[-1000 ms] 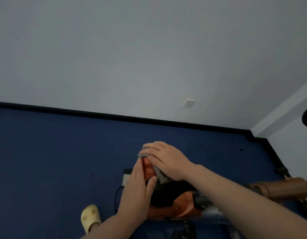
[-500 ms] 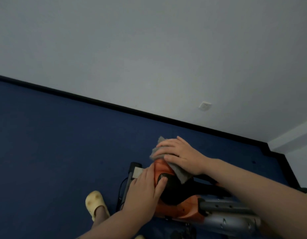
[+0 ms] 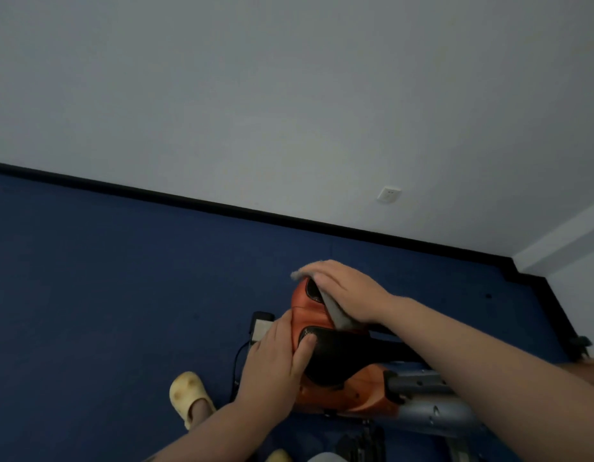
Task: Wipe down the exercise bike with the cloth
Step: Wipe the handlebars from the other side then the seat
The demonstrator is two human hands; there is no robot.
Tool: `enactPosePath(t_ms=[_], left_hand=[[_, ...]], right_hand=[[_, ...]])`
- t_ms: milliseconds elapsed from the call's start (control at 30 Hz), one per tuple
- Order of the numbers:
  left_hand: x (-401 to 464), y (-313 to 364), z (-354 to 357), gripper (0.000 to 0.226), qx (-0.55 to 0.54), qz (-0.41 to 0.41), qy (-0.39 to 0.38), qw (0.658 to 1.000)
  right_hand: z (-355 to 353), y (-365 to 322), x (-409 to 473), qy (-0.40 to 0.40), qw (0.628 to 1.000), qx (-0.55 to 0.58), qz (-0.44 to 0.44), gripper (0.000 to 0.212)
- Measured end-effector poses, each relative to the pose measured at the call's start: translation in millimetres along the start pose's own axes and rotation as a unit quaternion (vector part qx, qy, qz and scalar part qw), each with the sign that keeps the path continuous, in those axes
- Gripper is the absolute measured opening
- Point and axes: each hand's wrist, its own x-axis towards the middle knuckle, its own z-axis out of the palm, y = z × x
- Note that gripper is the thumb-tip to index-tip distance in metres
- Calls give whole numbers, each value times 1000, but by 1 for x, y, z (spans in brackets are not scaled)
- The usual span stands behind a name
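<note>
Writing: we find no brand, label or lettering that we can read on any surface.
Exercise bike [image 3: 325, 355]: we see its orange and black body standing on the blue floor [image 3: 105, 295], near the black skirting at the floor's far edge; a grey metal tube [image 3: 432, 411] runs from it toward the lower right.
Cloth [image 3: 335, 311]: grey, lying on the top of the orange body, mostly covered by the right hand; we see only a corner and a strip of it.
Right hand [image 3: 349, 291]: fingers straight and together, pressing flat on the cloth.
Left hand [image 3: 275, 365]: fingers extended along the near side of the body, thumb lying on the black part; it rests there rather than clasps.
Shoe [image 3: 188, 395]: a pale yellow clog on the floor, left of the bike.
Wall [image 3: 289, 95]: white, with a small socket plate [image 3: 388, 195]; its markings are too small for us to read.
Hidden: the bike's lower parts are cut off by the bottom edge; dark shapes there we cannot make out.
</note>
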Motion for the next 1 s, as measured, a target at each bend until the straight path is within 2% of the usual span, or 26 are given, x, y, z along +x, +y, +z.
enactPosePath(t_ms=[67, 100, 200, 267, 300, 367, 467, 533, 667, 767, 833, 933, 1000], left_hand=[[-1, -2, 2, 63, -21, -4, 1, 1000], [-1, -3, 3, 65, -22, -8, 0, 1000], [-3, -4, 2, 72, -8, 4, 8, 1000], [-2, -4, 1, 64, 8, 44, 25, 999], [-2, -4, 1, 60, 12, 60, 31, 998], [0, -4, 0, 57, 18, 78, 37, 996], [2, -6, 0, 61, 35, 85, 35, 995], [3, -7, -1, 62, 34, 85, 39, 995], [4, -4, -1, 62, 45, 83, 37, 995], [3, -3, -3, 63, 30, 78, 37, 996], [4, -3, -4, 63, 24, 83, 45, 995], [8, -4, -6, 62, 21, 96, 67, 993], [16, -4, -11, 55, -15, 98, 91, 991]], right_hand=[[1, -11, 18, -3, 997, -8, 80, 41], [3, -15, 21, 0, 996, -41, 82, 41], [12, -15, 0, 39, 992, -112, -29, 35], [11, -4, -21, 32, 993, -90, -71, 38], [10, 5, -31, 26, 997, -54, -46, 41], [3, 23, -42, 18, 996, 44, 71, 42], [-4, 24, -30, 8, 973, 45, 226, 41], [5, 4, -14, 26, 975, -47, 217, 40], [26, -20, -20, 149, 979, -66, 119, 39], [21, -7, -52, 114, 988, -54, 86, 46], [16, 9, -68, 98, 985, -60, 130, 45], [14, 9, -50, 80, 957, -146, 237, 34], [22, -13, -25, 109, 937, -171, 285, 32]])
